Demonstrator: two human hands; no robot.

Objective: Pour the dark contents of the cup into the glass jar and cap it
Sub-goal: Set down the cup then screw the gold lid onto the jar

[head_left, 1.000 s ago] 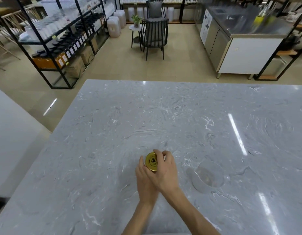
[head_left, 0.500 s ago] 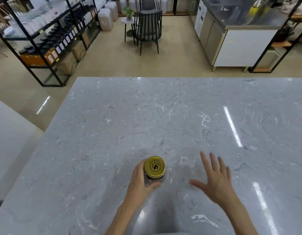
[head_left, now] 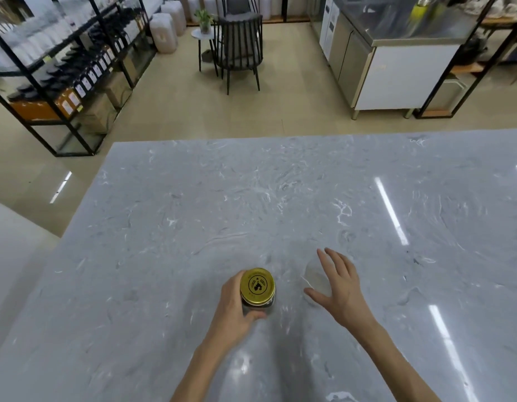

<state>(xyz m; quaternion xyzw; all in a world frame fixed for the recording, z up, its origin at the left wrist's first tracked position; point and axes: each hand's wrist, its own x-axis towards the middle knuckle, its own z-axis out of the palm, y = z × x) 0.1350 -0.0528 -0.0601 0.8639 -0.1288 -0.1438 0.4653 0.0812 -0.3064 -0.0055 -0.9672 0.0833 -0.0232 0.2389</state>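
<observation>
A glass jar (head_left: 258, 303) with dark contents stands upright on the grey marble table (head_left: 193, 213), closed by a gold lid (head_left: 257, 284) with a black emblem. My left hand (head_left: 237, 307) wraps around the jar's left side and front. My right hand (head_left: 342, 288) hovers to the right with fingers spread, holding nothing. Under its fingers a clear plastic cup (head_left: 316, 278) sits on the table, partly hidden by the hand; it looks empty.
Beyond the table's far edge stand a black chair (head_left: 239, 44), a small round side table with a plant (head_left: 203, 31), black shelving with bottles (head_left: 77, 74) at the left and a steel counter cabinet (head_left: 396, 65) at the right.
My right hand came off the lid, swung right and now hovers over the cup. My left hand stays on the jar. The view shifted slightly.
</observation>
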